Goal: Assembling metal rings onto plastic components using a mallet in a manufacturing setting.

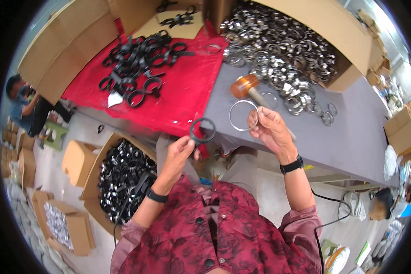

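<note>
Black ring [192,129] just off near edge of red cloth [189,84], open face toward camera; too round to give a long axis. Pinched at lower-left rim by left grip [175,157], thumb and fingertip pressed on it. Silver metal ring [230,116] to its right and slightly farther forward, clear gap between, rims apart, faces turned much alike. Pinched near right rim by right grip [270,128], thumb against fingers. Both rings between the two grips; left nearer the black one, right nearer the silver.

Containers, left to right. Small open carton [80,233] on floor: heap of silvery pieces [57,223], too small to identify. Larger open carton [91,201] beside left forearm: full of black ring-shaped parts [123,178], shiny glints among them. Beyond left grip, on red cloth: loose pile of black clamps [141,50]. Large carton [345,78] on grey surface [333,137], open toward near side: crammed with silver bands [283,50], some lying out on surface. Amber-headed mallet [244,86] just beyond silver metal ring, left of the loose bands.
</note>
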Motion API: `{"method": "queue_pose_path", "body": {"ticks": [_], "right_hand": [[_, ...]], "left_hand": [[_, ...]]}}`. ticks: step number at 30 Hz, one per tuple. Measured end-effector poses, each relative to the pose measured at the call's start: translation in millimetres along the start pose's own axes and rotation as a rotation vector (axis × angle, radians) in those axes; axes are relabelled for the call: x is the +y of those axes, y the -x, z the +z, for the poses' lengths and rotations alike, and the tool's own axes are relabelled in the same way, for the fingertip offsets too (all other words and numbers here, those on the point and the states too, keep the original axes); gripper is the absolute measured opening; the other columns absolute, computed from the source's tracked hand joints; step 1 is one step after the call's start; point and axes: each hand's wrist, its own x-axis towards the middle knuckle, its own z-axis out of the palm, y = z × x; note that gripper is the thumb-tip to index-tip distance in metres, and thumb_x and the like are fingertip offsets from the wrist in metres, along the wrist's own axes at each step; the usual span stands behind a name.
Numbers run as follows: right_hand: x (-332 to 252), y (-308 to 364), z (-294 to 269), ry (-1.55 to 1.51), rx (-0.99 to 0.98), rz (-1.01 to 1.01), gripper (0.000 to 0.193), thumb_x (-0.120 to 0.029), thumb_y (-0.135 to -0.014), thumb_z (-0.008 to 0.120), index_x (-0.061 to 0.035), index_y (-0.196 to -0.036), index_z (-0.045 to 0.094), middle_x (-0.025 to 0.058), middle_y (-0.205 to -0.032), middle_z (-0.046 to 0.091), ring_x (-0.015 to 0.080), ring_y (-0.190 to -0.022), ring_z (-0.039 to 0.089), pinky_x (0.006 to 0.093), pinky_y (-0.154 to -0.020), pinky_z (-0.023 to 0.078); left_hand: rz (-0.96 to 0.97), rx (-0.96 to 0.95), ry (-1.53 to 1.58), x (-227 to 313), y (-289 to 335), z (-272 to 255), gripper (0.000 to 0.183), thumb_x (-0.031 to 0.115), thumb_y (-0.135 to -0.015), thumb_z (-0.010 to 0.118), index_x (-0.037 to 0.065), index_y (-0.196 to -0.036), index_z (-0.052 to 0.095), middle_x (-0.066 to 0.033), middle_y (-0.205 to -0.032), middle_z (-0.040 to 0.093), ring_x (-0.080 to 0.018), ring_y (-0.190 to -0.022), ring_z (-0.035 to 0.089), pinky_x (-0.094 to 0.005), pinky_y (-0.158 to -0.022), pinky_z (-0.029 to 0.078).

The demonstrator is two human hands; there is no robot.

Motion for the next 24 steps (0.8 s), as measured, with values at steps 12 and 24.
{"method": "queue_pose_path", "body": {"ticks": [12,24], "right_hand": [[82.4,5.2,53.0,-0.397,-0.062,0.377,0.022,-0.026,-0.102,0.066,-0.0041,-0.101,0.062,0.0027,-0.09,0.056,0.0094,-0.077,0.048,0.0231,-0.061,0.041],[94.5,4.3,43.7,-0.187,0.14,0.401,0.032,-0.026,-0.101,0.068,-0.0012,-0.12,0.064,0.0024,-0.086,0.064,0.0083,-0.073,0.058,0.0232,-0.058,0.044]], "left_hand": [[0.016,0.043,0.388,0.8,3.4,-2.2,0.036,0.015,-0.099,0.071,0.0,-0.127,0.055,-0.0085,-0.1,0.071,-0.0129,-0.088,0.068,-0.0276,-0.079,0.054],[-0.055,0.079,0.403,-6.7,11.4,-1.6,0.039,0.013,-0.097,0.073,0.0,-0.129,0.056,-0.0055,-0.093,0.069,-0.0141,-0.085,0.066,-0.0273,-0.072,0.052]]}}
